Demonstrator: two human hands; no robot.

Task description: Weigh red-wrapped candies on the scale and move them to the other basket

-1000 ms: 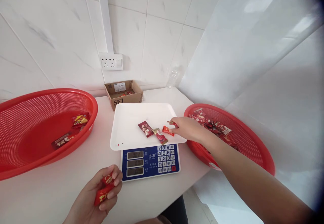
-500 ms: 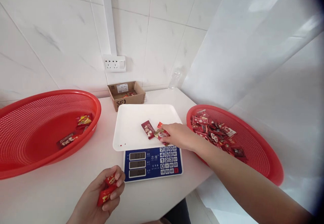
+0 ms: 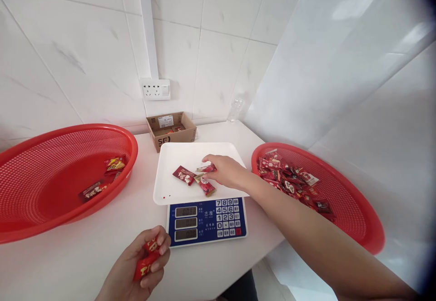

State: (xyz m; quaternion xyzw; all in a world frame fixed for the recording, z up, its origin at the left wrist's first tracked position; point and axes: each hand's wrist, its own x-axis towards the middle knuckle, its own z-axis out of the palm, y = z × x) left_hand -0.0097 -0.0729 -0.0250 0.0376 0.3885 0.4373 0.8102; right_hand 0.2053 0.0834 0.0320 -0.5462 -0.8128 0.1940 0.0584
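Note:
My left hand (image 3: 139, 258) is closed around two small red wrapped candies (image 3: 145, 267) with gold print, in front of the scale. My right hand (image 3: 228, 171) is low over the white pan (image 3: 170, 155) of a digital scale (image 3: 207, 221). A pink and gold wrapped candy (image 3: 206, 168) sits between its thumb and fingers, partly covered by them. Another red and gold candy (image 3: 205, 186) lies just below the thumb. To the left of these rests a dark red flat packet (image 3: 184, 175) with white print.
A red basket (image 3: 368, 228) full of mixed candy packets stands at the right. The larger red basket (image 3: 68, 128) at the left holds several packets near its right side. Behind the scale is a cardboard box (image 3: 177, 136); a clear plastic bottle (image 3: 235, 108) stands by the wall.
My right hand has moved up and left on the pan. The dark red packet has shifted left and turned, and the red and gold candy now lies uncovered. My left hand keeps its candies.

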